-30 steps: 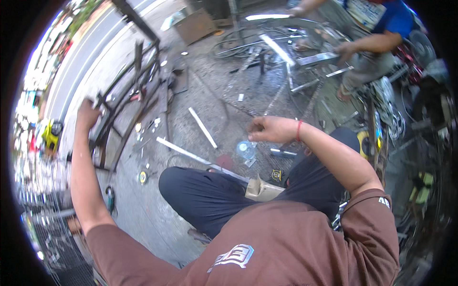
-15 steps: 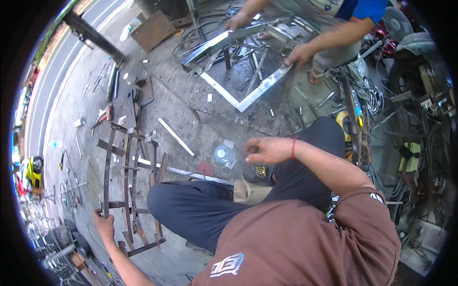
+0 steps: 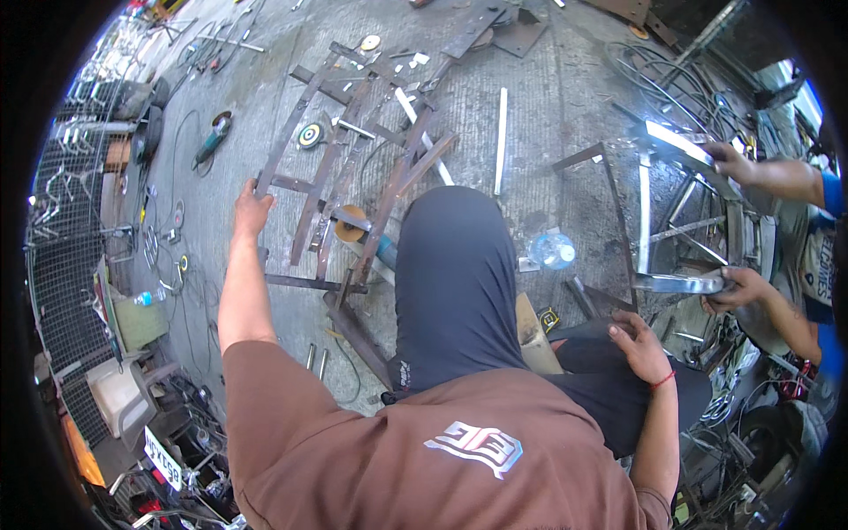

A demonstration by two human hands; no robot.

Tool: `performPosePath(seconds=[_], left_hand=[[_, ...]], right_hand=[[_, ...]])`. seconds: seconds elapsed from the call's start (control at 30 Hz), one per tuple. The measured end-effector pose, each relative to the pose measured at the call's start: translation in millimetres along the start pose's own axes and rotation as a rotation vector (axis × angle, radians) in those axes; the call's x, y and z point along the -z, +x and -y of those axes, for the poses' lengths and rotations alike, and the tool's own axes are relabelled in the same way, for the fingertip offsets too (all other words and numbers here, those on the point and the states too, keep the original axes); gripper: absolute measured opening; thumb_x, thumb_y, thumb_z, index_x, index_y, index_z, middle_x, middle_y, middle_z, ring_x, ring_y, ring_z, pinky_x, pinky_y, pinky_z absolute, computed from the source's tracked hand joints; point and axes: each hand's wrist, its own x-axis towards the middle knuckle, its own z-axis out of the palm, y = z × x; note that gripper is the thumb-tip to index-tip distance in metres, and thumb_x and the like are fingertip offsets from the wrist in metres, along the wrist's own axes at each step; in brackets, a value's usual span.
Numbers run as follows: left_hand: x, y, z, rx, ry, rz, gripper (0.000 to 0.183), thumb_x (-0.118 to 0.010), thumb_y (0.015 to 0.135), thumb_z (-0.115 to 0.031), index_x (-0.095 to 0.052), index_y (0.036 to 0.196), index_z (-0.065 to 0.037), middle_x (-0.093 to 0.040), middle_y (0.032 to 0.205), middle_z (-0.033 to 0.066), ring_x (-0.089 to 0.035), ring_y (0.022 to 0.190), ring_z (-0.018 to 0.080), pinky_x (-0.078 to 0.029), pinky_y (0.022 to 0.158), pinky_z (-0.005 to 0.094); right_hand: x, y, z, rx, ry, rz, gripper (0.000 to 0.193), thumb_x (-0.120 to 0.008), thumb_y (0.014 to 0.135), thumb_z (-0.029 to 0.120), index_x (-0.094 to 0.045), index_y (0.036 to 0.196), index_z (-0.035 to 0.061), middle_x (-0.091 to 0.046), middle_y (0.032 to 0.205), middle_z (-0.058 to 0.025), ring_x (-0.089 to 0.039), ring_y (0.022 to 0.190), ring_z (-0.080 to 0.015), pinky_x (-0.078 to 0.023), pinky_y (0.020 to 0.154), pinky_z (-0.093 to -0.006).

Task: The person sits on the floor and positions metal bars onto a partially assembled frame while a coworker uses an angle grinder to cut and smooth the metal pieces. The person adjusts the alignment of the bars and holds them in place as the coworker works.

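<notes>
My left hand (image 3: 253, 210) is closed round the near left end of a rusty steel bar frame (image 3: 329, 181) with several crosspieces. This frame lies on the ground to the left of my raised knee. Partly beneath it is an angle grinder (image 3: 386, 251) with an orange disc (image 3: 352, 223). My right hand (image 3: 639, 350) rests over my bent right leg, fingers apart and holding nothing. Close to that hand are a yellow and black tape measure (image 3: 548, 318) and a clear plastic bottle (image 3: 553, 251).
At right, a co-worker's hands (image 3: 740, 290) hold a shiny square-tube frame (image 3: 644, 212). Another angle grinder (image 3: 213, 140) and a round disc (image 3: 309, 135) lie beyond my left hand. A loose metal strip (image 3: 502, 141) lies ahead. Wire mesh (image 3: 66, 238) stands far left.
The view has swung to the left, so the steel frame now shows more centrally. My right hand has come down onto my leg. My left hand still grips the frame.
</notes>
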Motion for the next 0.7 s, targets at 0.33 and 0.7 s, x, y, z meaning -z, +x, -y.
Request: performPosePath(seconds=[0.33,0.7], left_hand=[[-39.2,32.7,58.8,0.026,0.139,0.011,0.053,-0.067,0.079,-0.023,-0.056,0.125,0.002,-0.065,0.111,0.0276,-0.061,0.109,0.0404,-0.049,0.093,0.0455],[72.6,117.6,-112.3,-0.385,0.288,-0.068,0.044,-0.06,0.08,-0.019,-0.06,0.121,-0.005,-0.066,0.111,0.0224,-0.062,0.106,0.0393,-0.049,0.091,0.0464]], right_hand=[[-19.5,8.8,-8.9,-0.101,-0.003,0.026,0.041,-0.063,0.096,0.024,-0.053,0.121,-0.0056,-0.063,0.106,-0.0083,-0.059,0.099,-0.0136,-0.047,0.088,-0.0273],[-30.0,13.5,27.5,-0.088,-0.121,0.037,0.041,-0.062,0.096,0.024,-0.053,0.122,-0.0056,-0.065,0.106,-0.0105,-0.06,0.099,-0.015,-0.048,0.088,-0.0285]])
